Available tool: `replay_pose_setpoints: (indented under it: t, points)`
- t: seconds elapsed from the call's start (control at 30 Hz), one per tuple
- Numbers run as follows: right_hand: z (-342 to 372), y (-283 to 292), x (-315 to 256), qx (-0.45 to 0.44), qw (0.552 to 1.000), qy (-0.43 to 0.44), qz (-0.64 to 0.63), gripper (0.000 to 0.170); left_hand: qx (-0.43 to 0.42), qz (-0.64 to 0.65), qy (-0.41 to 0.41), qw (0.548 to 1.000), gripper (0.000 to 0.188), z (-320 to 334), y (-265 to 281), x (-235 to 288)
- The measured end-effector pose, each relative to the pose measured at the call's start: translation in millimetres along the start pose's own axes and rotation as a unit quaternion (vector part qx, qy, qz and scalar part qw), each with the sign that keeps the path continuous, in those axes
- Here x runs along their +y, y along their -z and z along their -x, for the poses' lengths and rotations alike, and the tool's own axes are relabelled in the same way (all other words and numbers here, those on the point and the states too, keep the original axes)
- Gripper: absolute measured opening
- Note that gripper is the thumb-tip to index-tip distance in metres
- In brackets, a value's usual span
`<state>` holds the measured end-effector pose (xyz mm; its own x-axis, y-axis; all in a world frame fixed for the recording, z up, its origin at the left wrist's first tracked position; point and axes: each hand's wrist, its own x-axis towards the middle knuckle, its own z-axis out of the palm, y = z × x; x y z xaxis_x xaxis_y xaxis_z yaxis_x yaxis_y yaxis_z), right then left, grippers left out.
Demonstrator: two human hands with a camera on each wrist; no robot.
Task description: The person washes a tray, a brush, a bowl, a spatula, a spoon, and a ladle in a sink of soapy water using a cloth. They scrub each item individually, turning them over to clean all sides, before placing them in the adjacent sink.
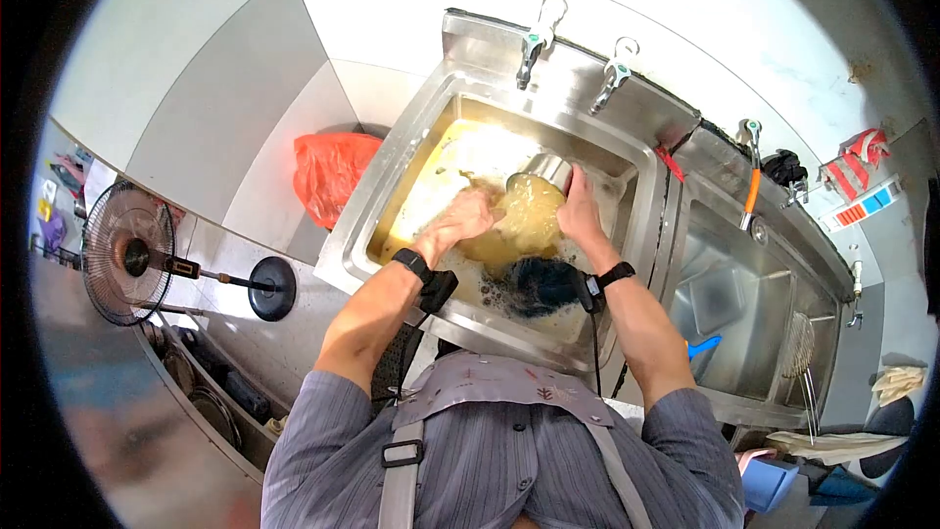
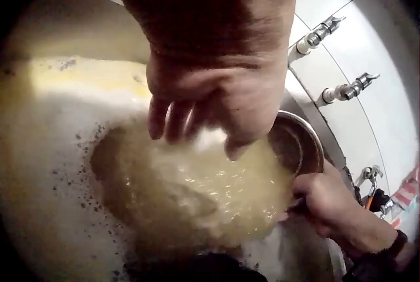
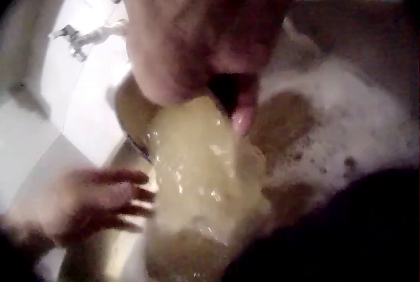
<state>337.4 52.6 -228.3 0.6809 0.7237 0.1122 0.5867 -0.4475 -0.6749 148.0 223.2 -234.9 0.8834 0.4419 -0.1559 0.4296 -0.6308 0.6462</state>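
Note:
My right hand (image 1: 580, 211) grips a round stainless steel pot (image 1: 553, 169) by its rim. The pot is tipped on its side over the left sink basin, its mouth toward me. Cloudy yellowish water (image 2: 216, 190) pours out of it in a broad sheet. My left hand (image 1: 468, 216) is just left of the stream, its fingers fairly straight and spread in the right wrist view. A pale patch shows by its fingertips in the left wrist view. Foamy, yellowish water fills the sink basin (image 1: 392, 198), and the stream churns it brown.
A dark shadow lies on the foam near the basin's front. Two taps (image 1: 530, 59) stand on the back wall. To the right is a second steel sink (image 1: 685, 284) with a wire strainer (image 1: 800, 348). A red plastic bag (image 1: 328, 171) and a standing fan (image 1: 129, 255) are at left.

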Motion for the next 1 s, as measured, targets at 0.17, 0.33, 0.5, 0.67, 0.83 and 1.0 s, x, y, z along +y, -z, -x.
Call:
replay_pose_setpoints:
  t: [0.17,0.33,0.5,0.67,0.83,1.0]
  points:
    - [9,35,-48,0.095,0.953,0.268,0.103,0.066,0.185,0.106,-0.122,0.969,0.031,-6,6,28]
    - [18,70,-75,0.171,0.897,0.393,0.113,0.069,0.287,0.109,-0.174,0.936,0.043,30,41,75]
    - [31,61,-82,0.132,0.961,0.236,0.048,0.074,0.367,0.162,-0.179,0.898,0.032,20,21,61]
    - [32,51,-79,-0.020,0.948,-0.054,-0.313,0.071,0.256,0.279,-0.030,0.925,0.025,36,26,70]
    - [27,60,-76,-0.123,0.909,-0.105,-0.385,0.064,0.221,0.270,-0.019,0.937,0.025,46,26,66]
    - [23,54,-66,-0.142,0.909,-0.103,-0.378,0.066,0.232,0.298,-0.034,0.925,0.021,51,22,65]
